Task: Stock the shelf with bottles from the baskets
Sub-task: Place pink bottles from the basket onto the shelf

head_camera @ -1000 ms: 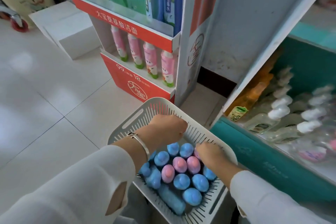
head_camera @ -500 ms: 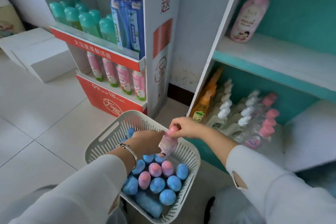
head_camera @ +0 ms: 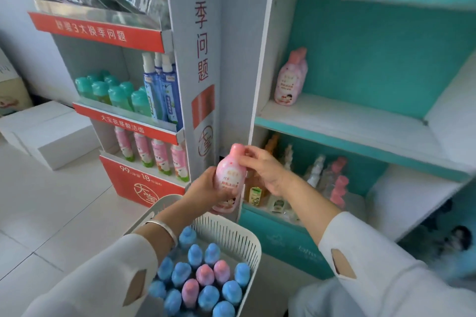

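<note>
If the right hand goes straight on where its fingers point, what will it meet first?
The pink bottle, which the right hand grips at the neck; past it, probably the grey display panel, though depth is unclear.

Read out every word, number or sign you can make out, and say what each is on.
"3大换季问题": top red shelf strip; the characters before it are blurred.
"换季问题": grey side panel, running vertically.
"大宝氨基酸洁面": middle red shelf strip.
"99", "18", circled "大宝": bottom red panel.
Too blurred to read: label on pink bottle, print on teal box.
</note>
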Demonstrator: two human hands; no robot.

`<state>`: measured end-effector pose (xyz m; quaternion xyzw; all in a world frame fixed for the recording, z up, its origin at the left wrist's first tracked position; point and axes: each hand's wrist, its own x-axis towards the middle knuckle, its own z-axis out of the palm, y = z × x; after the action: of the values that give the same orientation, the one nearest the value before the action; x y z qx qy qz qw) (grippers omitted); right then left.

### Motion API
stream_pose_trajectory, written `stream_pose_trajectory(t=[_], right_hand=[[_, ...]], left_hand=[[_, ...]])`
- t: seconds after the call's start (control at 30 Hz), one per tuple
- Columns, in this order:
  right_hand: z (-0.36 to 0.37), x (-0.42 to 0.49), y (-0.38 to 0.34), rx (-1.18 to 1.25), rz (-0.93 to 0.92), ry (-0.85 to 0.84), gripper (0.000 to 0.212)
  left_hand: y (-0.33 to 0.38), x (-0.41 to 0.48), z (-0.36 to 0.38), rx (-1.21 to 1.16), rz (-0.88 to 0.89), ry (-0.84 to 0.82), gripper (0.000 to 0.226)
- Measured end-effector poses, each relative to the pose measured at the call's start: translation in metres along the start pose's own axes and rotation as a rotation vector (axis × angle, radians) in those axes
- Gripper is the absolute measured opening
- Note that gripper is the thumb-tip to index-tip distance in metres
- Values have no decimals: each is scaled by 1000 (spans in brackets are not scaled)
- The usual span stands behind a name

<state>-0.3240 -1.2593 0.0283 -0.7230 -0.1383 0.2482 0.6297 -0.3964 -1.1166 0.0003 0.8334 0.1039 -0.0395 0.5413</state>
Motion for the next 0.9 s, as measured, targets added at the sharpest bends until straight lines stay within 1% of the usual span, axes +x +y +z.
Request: stream_pose_trajectory(t=[0.1,0.13,0.2,0.3,0.37,0.43,0.5,0.57,0.67,0.73,0.9], right_hand=[[-1,-14,-13,-78,0,-72,38],[-3,-19,-19,-94,-22,-59,41],[-13,-25,-33,-123,-107,42,46],[-36,-28,-58,-87,-246,216,50],[-56,-24,-75,-97,-329,339,53],[-77,-14,-90,-191,-377,465,54],[-96,1,-100,-279,-373,552,52],[-108,19,-101,-374,-322,601,51],[-116,48,-95,-537,-219,581,53],[-119,65,-90,-549,-195,571,56],[-123,91,-86,-572,-202,628,57]], left_hand=[[33,2,1,-116,90,117,51],[44,3,3,-121,134,132,55],[68,4,5,-96,238,117,64],[103,7,9,-101,371,75,65],[122,12,10,-67,417,77,65],[132,19,10,2,410,100,63],[134,26,13,64,398,117,56],[130,35,15,117,395,132,49],[124,49,17,175,397,144,44],[122,58,18,204,398,138,43],[116,72,19,269,424,118,37]])
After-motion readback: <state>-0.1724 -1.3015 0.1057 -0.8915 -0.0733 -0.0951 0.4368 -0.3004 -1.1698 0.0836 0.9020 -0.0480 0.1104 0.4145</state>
